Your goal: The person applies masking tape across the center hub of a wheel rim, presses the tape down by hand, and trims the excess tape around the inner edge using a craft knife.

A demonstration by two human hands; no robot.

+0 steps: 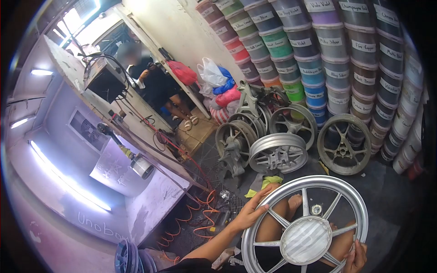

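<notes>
A silver spoked wheel rim (334,181) is tilted up over my bare legs, its round hub covered with whitish tape (306,240). My left hand (251,210) grips the rim at its upper left, fingers wrapped over the edge. At the lower right, my right hand (356,258) holds the same rim with its fingers curled round the edge. A yellow-green cloth (268,183) lies on the floor just beyond my left hand. Through the spokes a small round object (316,209) shows; what it is I cannot tell.
Several wheel rims (344,144) stand and lie ahead, before stacked labelled tubs (332,45). At left is a lit booth (150,209) with a spray gun (139,164) hanging at its edge. A red coiled hose (210,214) crosses the floor. A person (148,73) stands in the doorway.
</notes>
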